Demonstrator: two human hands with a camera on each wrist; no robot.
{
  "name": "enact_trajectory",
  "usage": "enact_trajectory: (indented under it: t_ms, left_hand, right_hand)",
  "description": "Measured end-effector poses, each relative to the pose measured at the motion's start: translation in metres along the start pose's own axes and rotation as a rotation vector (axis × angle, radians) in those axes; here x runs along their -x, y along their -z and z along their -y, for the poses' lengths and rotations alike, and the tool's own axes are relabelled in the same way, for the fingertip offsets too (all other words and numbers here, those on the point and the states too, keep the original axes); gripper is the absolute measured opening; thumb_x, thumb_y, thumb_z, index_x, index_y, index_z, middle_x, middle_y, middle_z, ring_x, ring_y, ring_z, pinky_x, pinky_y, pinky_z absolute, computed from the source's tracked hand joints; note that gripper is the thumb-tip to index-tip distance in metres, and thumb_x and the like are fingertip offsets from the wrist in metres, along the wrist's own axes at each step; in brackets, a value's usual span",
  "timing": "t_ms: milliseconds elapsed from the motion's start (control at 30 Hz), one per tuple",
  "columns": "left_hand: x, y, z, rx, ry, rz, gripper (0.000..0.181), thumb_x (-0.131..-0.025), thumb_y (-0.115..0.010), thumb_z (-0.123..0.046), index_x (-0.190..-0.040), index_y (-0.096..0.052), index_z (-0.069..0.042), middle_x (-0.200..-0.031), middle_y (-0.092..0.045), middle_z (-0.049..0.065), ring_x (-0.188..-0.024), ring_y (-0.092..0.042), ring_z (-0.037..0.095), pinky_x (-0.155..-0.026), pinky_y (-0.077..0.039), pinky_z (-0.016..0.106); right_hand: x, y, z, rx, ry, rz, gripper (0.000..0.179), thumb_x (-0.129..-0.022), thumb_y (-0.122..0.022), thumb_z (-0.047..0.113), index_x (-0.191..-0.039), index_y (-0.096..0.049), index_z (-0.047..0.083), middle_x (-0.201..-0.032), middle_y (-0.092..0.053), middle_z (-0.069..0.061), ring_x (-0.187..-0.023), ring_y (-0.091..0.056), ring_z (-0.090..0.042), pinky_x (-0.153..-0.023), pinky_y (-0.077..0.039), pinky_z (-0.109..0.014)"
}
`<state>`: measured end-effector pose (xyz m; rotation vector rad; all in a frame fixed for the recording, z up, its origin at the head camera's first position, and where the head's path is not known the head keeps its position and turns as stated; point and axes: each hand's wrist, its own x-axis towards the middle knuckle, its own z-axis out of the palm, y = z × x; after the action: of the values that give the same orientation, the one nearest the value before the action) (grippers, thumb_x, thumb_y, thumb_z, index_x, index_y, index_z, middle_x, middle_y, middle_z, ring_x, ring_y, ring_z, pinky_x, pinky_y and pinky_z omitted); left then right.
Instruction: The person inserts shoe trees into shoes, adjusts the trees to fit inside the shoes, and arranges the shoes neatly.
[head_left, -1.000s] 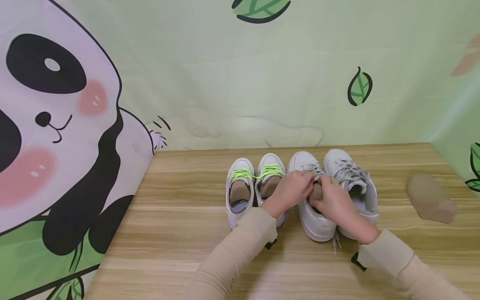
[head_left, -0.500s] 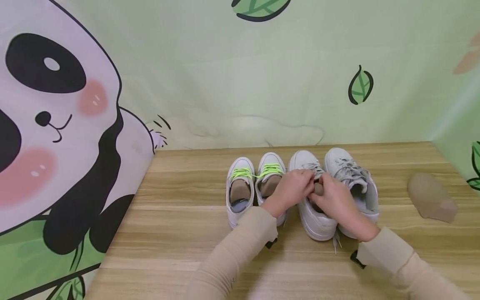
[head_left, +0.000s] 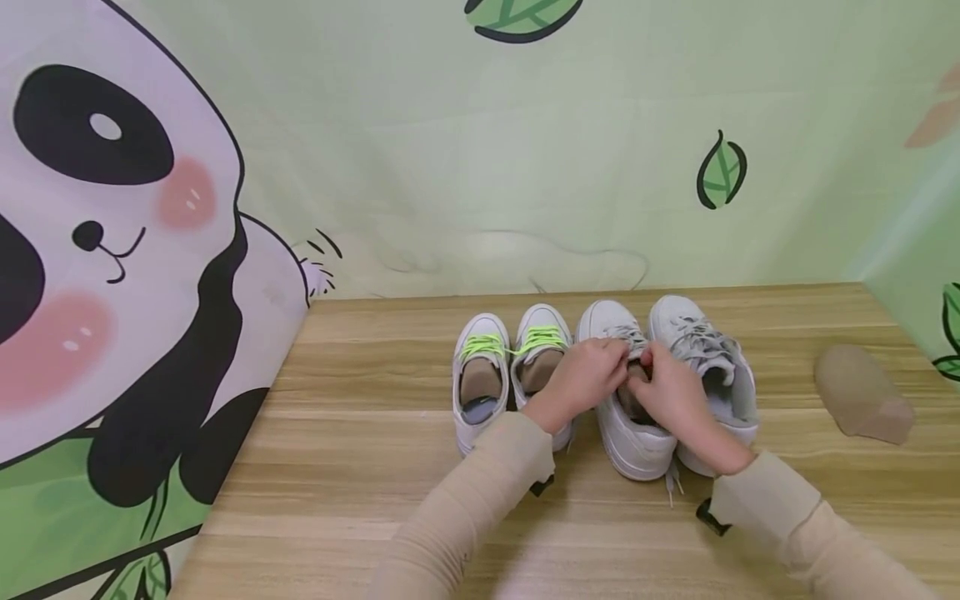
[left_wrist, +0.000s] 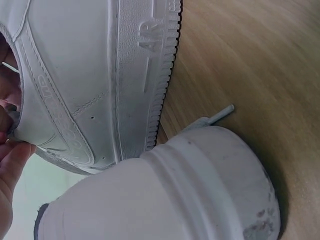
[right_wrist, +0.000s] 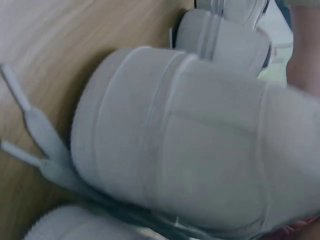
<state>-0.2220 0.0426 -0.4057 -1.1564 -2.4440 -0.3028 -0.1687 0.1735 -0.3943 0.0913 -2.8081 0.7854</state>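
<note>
Two pairs of white sneakers stand side by side, toes away from me. My left hand (head_left: 588, 375) pinches the opening's edge on the left sneaker (head_left: 633, 454) of the larger pair. My right hand (head_left: 675, 400) is at the same opening, fingers bent at its right edge. Between the hands a brown toe-shaped shoe insert (head_left: 636, 406) shows inside, mostly covered. In the left wrist view, fingertips (left_wrist: 20, 152) hold the collar of that large sneaker (left_wrist: 75, 65). Its heel (right_wrist: 210, 140) fills the right wrist view, where the right fingers are mostly hidden.
The larger right sneaker (head_left: 742, 417) with grey laces stands beside it. Smaller sneakers with green laces, the left one (head_left: 468, 437) and right one (head_left: 542, 315), hold brown inserts. Another brown insert (head_left: 862, 396) lies on the wooden surface (head_left: 360, 467). A printed panda wall (head_left: 480, 183) stands behind.
The right thumb has shifted up toward the lacing. Less of the insert stands out between the hands, and it looks deeper in the sneaker. The left hand stays at the opening.
</note>
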Motion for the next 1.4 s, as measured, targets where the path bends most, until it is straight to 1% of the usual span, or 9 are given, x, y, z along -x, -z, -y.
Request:
enact_trajectory:
  t_ms: [133,300,500,567,667,733,867,1100,1400]
  left_hand:
    - [0.0,0.0,-0.002,0.002,-0.011,0.001,0.012,-0.087,-0.049,-0.017,-0.087,-0.061,-0.013,-0.083,-0.064,-0.005,-0.072,-0.06,0.009,-0.065,-0.046,0.02]
    - [0.0,0.0,-0.003,-0.006,-0.015,-0.004,0.012,-0.087,-0.049,-0.018,-0.087,-0.06,-0.013,-0.083,-0.064,-0.005,-0.072,-0.06,0.009,-0.065,-0.046,0.019]
    - [0.0,0.001,-0.002,0.002,-0.018,-0.003,0.012,-0.088,-0.049,-0.018,-0.087,-0.06,-0.013,-0.084,-0.064,-0.005,-0.073,-0.06,0.009,-0.066,-0.046,0.019]
    - [0.0,0.001,-0.002,0.0,-0.02,-0.004,0.012,-0.088,-0.049,-0.018,-0.087,-0.06,-0.013,-0.084,-0.064,-0.005,-0.073,-0.06,0.009,-0.066,-0.046,0.019]
    - [0.0,0.002,-0.002,-0.006,-0.022,-0.007,0.012,-0.088,-0.049,-0.018,-0.087,-0.06,-0.014,-0.083,-0.064,-0.005,-0.072,-0.06,0.009,-0.065,-0.046,0.019]
    - [0.0,0.002,-0.001,-0.012,-0.024,-0.008,0.011,-0.087,-0.049,-0.018,-0.086,-0.059,-0.014,-0.083,-0.064,-0.005,-0.072,-0.06,0.009,-0.065,-0.047,0.019]
    - [0.001,0.001,-0.001,-0.018,-0.023,-0.007,0.011,-0.087,-0.049,-0.018,-0.087,-0.059,-0.013,-0.083,-0.064,-0.005,-0.071,-0.059,0.01,-0.065,-0.047,0.02]
    - [0.002,-0.002,0.001,-0.02,-0.028,-0.018,0.011,-0.087,-0.049,-0.018,-0.088,-0.059,-0.014,-0.085,-0.064,-0.005,-0.072,-0.06,0.009,-0.065,-0.047,0.02]
    - [0.003,-0.001,0.003,-0.032,-0.027,-0.024,0.01,-0.087,-0.049,-0.018,-0.085,-0.059,-0.014,-0.085,-0.064,-0.005,-0.071,-0.059,0.009,-0.064,-0.046,0.02]
  right_hand:
    - [0.001,-0.001,-0.005,-0.003,0.013,-0.029,0.019,-0.078,-0.056,0.013,-0.083,-0.042,0.001,-0.056,-0.045,-0.009,-0.049,-0.044,-0.023,-0.046,-0.033,-0.032]
    - [0.003,-0.001,-0.007,0.029,0.047,-0.044,0.019,-0.079,-0.056,0.014,-0.084,-0.043,0.002,-0.057,-0.047,-0.009,-0.048,-0.044,-0.024,-0.045,-0.034,-0.035]
    - [0.006,0.002,-0.006,0.125,0.008,-0.023,0.022,-0.079,-0.059,0.023,-0.082,-0.043,0.007,-0.058,-0.048,-0.008,-0.049,-0.045,-0.024,-0.041,-0.029,-0.032]
    - [0.006,0.003,-0.005,0.153,-0.004,-0.033,0.025,-0.078,-0.061,0.026,-0.083,-0.044,0.009,-0.063,-0.05,-0.009,-0.053,-0.048,-0.026,-0.041,-0.031,-0.033]
    - [0.006,0.005,-0.006,0.181,0.005,-0.06,0.035,-0.074,-0.065,0.029,-0.094,-0.048,0.006,-0.079,-0.054,-0.016,-0.068,-0.053,-0.034,-0.045,-0.037,-0.041]
    - [0.006,0.006,-0.007,0.198,0.015,-0.065,0.05,-0.07,-0.07,0.03,-0.106,-0.047,0.004,-0.09,-0.052,-0.021,-0.08,-0.051,-0.039,-0.049,-0.04,-0.047]
    - [0.005,0.01,-0.009,0.211,0.02,-0.011,0.072,-0.066,-0.074,0.031,-0.123,-0.04,0.003,-0.103,-0.047,-0.028,-0.093,-0.046,-0.044,-0.056,-0.042,-0.053]
    - [0.0,0.011,-0.008,0.227,-0.01,0.09,0.069,-0.071,-0.07,0.033,-0.124,-0.038,0.002,-0.11,-0.05,-0.028,-0.1,-0.048,-0.043,-0.063,-0.043,-0.055]
    - [-0.006,0.009,-0.009,0.246,-0.008,0.097,0.06,-0.072,-0.07,0.033,-0.119,-0.043,0.005,-0.101,-0.057,-0.025,-0.089,-0.054,-0.043,-0.054,-0.042,-0.05]
